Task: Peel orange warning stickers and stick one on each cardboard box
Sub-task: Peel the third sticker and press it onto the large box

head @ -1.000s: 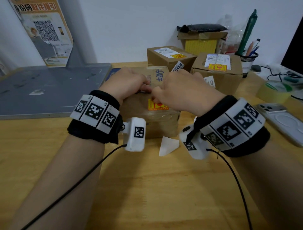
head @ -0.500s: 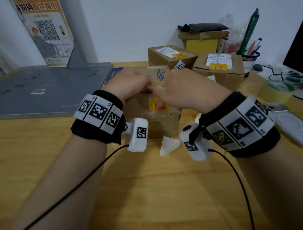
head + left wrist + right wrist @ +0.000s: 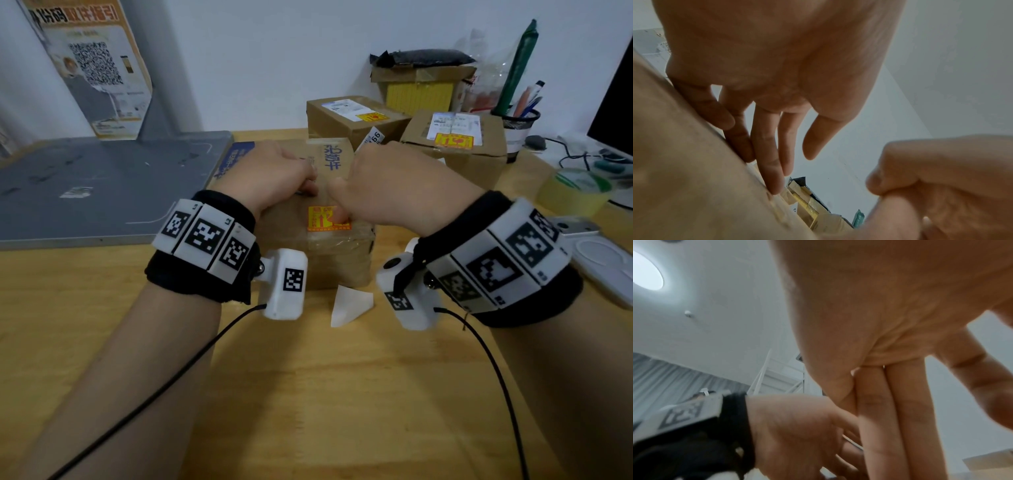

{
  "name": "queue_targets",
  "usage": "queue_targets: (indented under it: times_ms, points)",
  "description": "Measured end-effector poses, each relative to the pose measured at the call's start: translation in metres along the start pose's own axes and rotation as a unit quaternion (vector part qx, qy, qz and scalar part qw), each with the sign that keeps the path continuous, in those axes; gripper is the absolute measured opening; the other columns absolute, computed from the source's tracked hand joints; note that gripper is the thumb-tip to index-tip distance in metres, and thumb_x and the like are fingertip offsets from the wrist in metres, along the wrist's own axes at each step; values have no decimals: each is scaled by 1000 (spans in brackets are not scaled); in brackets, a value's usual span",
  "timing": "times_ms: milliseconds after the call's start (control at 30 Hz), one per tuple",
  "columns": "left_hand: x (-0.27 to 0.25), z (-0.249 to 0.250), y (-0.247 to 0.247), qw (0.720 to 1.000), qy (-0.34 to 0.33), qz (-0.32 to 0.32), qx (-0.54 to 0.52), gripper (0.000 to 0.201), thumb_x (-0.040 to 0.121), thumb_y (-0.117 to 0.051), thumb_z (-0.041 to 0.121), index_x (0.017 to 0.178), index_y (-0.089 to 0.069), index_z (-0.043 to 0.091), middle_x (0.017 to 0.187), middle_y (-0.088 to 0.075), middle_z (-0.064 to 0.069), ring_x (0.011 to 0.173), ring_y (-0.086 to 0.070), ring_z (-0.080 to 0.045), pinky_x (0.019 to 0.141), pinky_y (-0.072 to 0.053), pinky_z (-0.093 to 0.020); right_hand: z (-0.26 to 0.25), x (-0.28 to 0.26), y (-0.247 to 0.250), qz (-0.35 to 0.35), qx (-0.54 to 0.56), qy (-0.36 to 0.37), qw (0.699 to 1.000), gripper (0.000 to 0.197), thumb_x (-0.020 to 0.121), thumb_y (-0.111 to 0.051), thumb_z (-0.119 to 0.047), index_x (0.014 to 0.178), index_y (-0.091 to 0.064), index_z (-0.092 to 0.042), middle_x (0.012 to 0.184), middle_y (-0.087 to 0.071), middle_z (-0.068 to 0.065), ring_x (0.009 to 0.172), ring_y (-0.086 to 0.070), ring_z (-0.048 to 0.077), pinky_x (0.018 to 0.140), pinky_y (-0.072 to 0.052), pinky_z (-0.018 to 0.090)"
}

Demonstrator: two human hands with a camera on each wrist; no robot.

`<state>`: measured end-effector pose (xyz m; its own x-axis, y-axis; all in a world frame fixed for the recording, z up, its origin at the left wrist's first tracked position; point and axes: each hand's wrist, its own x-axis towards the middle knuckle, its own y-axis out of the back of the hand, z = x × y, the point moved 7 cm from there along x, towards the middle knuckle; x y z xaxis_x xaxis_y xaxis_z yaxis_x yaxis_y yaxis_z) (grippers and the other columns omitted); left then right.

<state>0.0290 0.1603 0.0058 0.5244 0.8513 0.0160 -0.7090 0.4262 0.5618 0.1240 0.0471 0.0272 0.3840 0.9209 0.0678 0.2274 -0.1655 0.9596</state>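
A taped cardboard box (image 3: 318,263) stands in the middle of the wooden table, with an orange warning sticker (image 3: 320,219) on its top near the front edge. My left hand (image 3: 270,174) rests on the box top, its fingers (image 3: 766,154) straight and touching the cardboard. My right hand (image 3: 394,185) lies beside it with straight fingers (image 3: 890,402), and its thumb (image 3: 339,216) presses on the sticker. Behind stand two more boxes: one (image 3: 342,123) bears an orange sticker (image 3: 371,117), the other (image 3: 479,164) an orange sticker (image 3: 454,140).
A white backing paper (image 3: 349,303) lies in front of the near box. A grey board (image 3: 102,185) fills the left side. At the right are a tape roll (image 3: 568,195), a phone (image 3: 603,260), a pen holder (image 3: 517,123) and a monitor edge (image 3: 616,102).
My right thumb has slid down onto the orange sticker and along it to the right. The left hand has stayed on the box top.
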Motion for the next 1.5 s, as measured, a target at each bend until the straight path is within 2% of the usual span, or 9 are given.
queue_targets:
  times_ms: [233,433,500,633,767,867,1033,1200,1500]
  points:
    - [-2,-2,-2,1000,11,-19,13,13,71,-75,24,83,-81,24,97,-78,0,106,-67,-22,103,-50,-43,6,-4,3,2,-12,-32,999,42,93,-50,-53,72,-43,-17,69,-41,1,83,-49,30,76,-42,40]
    - [-2,-1,0,1000,7,-13,10,14,82,-69,23,78,-81,17,70,-78,14,99,-68,-16,103,-49,-42,6,-4,6,9,-11,-29,999,43,93,-49,-48,65,-35,-19,66,-40,3,69,-47,28,62,-36,33]
    - [-1,0,-1,1000,4,-14,19,17,87,-68,25,82,-82,17,81,-80,9,101,-68,-17,103,-49,-41,10,-4,5,6,-10,-43,999,42,93,-50,-48,66,-36,-20,70,-40,2,82,-49,32,73,-40,37]
    - [-2,3,-4,998,-3,-31,55,21,90,-67,34,87,-82,20,90,-79,4,101,-70,-27,100,-53,-45,5,-4,4,27,-24,-17,999,41,92,-45,-48,66,-34,-18,68,-40,4,79,-48,32,68,-38,34]
    - [-9,7,-5,996,-15,-33,87,22,89,-65,37,94,-81,23,96,-77,3,100,-69,-23,97,-54,-40,4,-8,1,26,-12,-8,1000,37,87,-47,-46,88,-67,-15,68,-60,0,67,-52,22,59,-39,33]
    - [-21,7,-6,992,-30,-35,116,22,94,-61,34,106,-76,25,111,-72,2,108,-63,-20,95,-50,-32,4,-16,0,32,-5,-15,999,41,90,-50,-50,96,-72,-15,74,-64,0,75,-57,24,65,-45,36]
    - [-42,5,-5,986,-52,-80,140,25,91,-68,29,116,-74,33,129,-66,6,124,-55,-16,110,-40,-34,4,-31,2,50,17,-39,998,30,88,-58,-45,79,-62,-16,79,-60,5,88,-60,31,70,-47,36]
    - [-60,-5,-7,980,-75,-117,143,42,86,-76,22,127,-69,31,136,-61,6,129,-51,-17,106,-36,-30,10,-51,-9,12,21,-90,996,40,72,-72,-44,108,-77,-28,100,-71,-1,98,-66,25,86,-57,43]
    - [-55,-12,-4,985,-51,-71,152,49,86,-75,11,130,-66,32,145,-54,2,132,-48,-22,104,-36,-33,18,-40,-8,54,78,-90,991,10,84,-78,-34,89,-81,-42,103,-73,-5,103,-64,19,91,-54,41]
